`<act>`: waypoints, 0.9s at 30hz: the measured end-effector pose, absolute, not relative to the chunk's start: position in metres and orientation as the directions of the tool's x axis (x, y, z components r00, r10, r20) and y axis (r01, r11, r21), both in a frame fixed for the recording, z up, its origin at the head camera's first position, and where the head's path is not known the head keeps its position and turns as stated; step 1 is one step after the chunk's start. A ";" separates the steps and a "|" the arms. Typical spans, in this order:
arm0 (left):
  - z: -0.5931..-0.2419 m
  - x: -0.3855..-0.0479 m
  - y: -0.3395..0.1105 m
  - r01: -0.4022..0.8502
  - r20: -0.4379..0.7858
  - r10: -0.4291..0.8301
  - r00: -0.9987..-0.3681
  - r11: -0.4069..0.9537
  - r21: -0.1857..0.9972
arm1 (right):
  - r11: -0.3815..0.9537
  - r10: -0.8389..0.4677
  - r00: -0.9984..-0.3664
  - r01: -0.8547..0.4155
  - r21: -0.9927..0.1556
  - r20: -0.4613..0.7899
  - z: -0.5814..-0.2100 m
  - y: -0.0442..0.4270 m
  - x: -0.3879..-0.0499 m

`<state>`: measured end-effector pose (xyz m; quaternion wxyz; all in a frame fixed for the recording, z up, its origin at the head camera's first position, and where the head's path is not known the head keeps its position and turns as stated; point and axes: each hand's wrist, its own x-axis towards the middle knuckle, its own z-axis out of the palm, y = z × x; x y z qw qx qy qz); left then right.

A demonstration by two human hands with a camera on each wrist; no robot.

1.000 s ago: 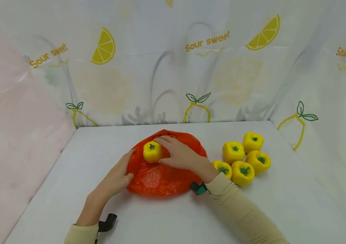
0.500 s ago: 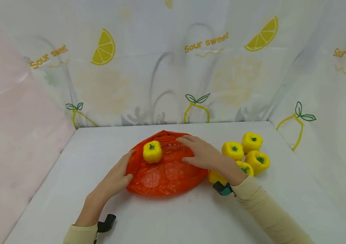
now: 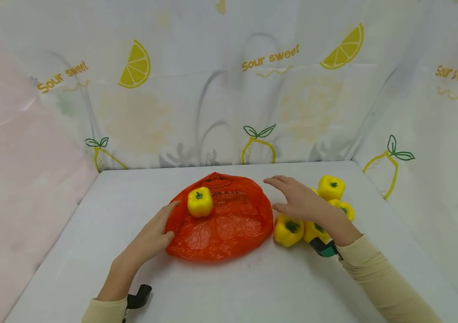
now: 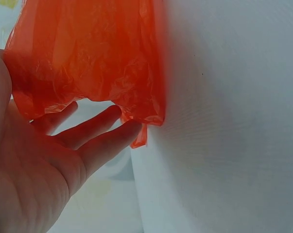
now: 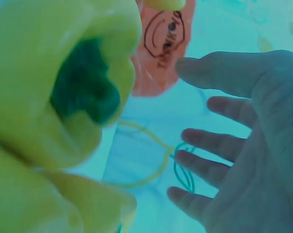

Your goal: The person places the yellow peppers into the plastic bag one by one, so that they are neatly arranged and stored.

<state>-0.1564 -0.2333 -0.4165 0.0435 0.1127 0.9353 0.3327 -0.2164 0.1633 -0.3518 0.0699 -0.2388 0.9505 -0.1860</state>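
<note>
A red plastic bag (image 3: 229, 224) lies spread on the white table, with one yellow bell pepper (image 3: 200, 202) on its left part. At the bag's left edge rests my left hand (image 3: 148, 240); in the left wrist view its fingers (image 4: 100, 145) extend, relaxed, against the red plastic (image 4: 88, 53). My right hand (image 3: 303, 199), fingers spread and holding nothing, hovers over the peppers right of the bag. One of them (image 3: 289, 230) sits beside the bag's right edge. Large yellow peppers (image 5: 20, 73) fill the left of the right wrist view, apart from the hand (image 5: 253, 145).
Several yellow peppers (image 3: 331, 187) stand grouped at the right of the table (image 3: 220, 296), partly hidden by my right hand and forearm. A cloth printed with lemons (image 3: 196, 89) hangs behind the table and along its sides.
My right hand has let go of the pepper on the bag and moved right, off the bag and over the grouped peppers. That pepper and my left hand have stayed nearly still.
</note>
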 end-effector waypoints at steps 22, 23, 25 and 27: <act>-0.415 -0.157 -0.234 0.191 -0.008 0.255 -0.967 0.745 0.639 | 0.873 -0.390 -0.893 -0.281 -0.398 -0.225 -0.355 0.223 -0.225; -0.416 -0.157 -0.234 0.189 -0.010 0.254 -0.967 0.745 0.640 | 0.872 -0.387 -0.894 -0.274 -0.405 -0.227 -0.357 0.223 -0.226; -0.416 -0.157 -0.233 0.189 -0.008 0.253 -0.967 0.742 0.643 | 0.869 -0.382 -0.896 -0.264 -0.419 -0.228 -0.360 0.224 -0.228; -0.417 -0.158 -0.233 0.190 -0.004 0.252 -0.968 0.739 0.646 | 0.865 -0.382 -0.899 -0.266 -0.426 -0.215 -0.362 0.226 -0.230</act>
